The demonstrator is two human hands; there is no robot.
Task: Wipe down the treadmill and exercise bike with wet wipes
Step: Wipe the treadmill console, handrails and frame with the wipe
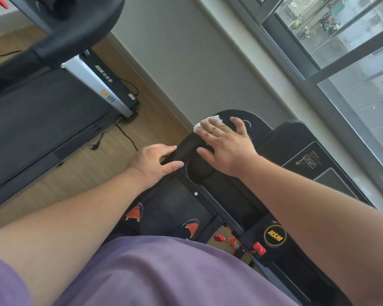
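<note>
Wiping the exercise bike point(274, 164), we press the wet wipe point(205, 122) flat under the right hand point(227, 145), fingers straight (nothing gripped). The left hand point(155, 162) steadies the edge, fingers relaxed. Next, probably sweep the wipe across the remaining panel.

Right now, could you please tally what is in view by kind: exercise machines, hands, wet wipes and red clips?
Exercise machines: 2, the near one under the hands and another at upper left.
Hands: 2, left hand and right hand.
Wet wipes: 1.
Red clips: 2.
Total: 7.
</note>
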